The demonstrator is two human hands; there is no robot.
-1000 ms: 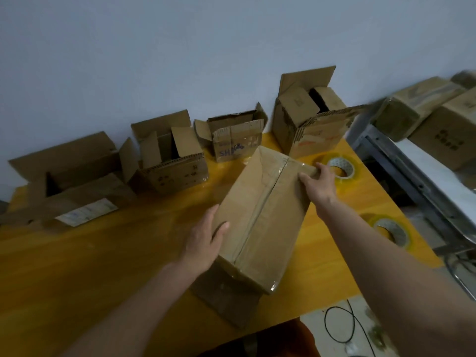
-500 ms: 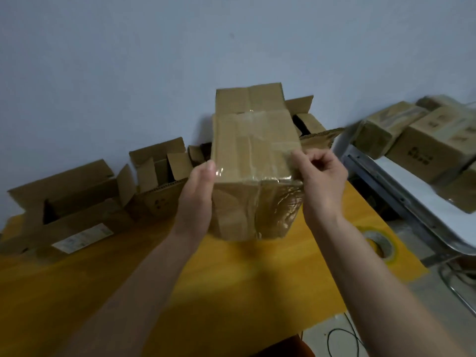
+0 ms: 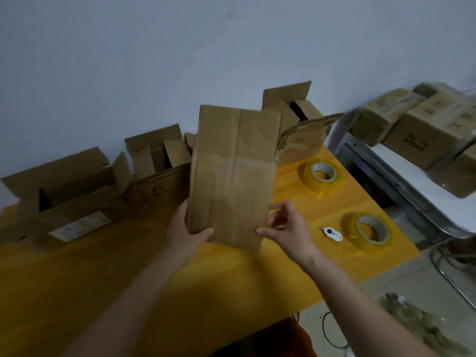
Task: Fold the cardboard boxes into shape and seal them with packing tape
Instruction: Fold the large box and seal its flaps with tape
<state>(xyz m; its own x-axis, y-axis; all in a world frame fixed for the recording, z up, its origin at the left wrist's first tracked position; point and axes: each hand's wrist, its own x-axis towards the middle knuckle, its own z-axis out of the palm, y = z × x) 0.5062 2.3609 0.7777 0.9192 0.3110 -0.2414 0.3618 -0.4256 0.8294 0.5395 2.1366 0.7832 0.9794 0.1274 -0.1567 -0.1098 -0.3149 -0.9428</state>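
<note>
Counts: 4 cardboard boxes at the table, 2 tape rolls, 1 cutter, 2 hands.

1 cardboard box (image 3: 233, 176) is being held up above the yellow table (image 3: 77, 279), and 3 open boxes are sitting along the wall: a wide box (image 3: 64, 197) at the left, a middle box (image 3: 157, 163), and a tall box (image 3: 298, 130) behind the held one. 2 rolls of clear packing tape are lying on the table, a far roll (image 3: 322, 175) and a near roll (image 3: 371, 231), with 1 small white cutter (image 3: 332, 233) lying beside the near one. At least 3 sealed boxes (image 3: 432, 130) are sitting on the shelf to the right, blurred. 2 hands, the left hand (image 3: 184, 231) and the right hand (image 3: 288, 229), are showing.
</note>
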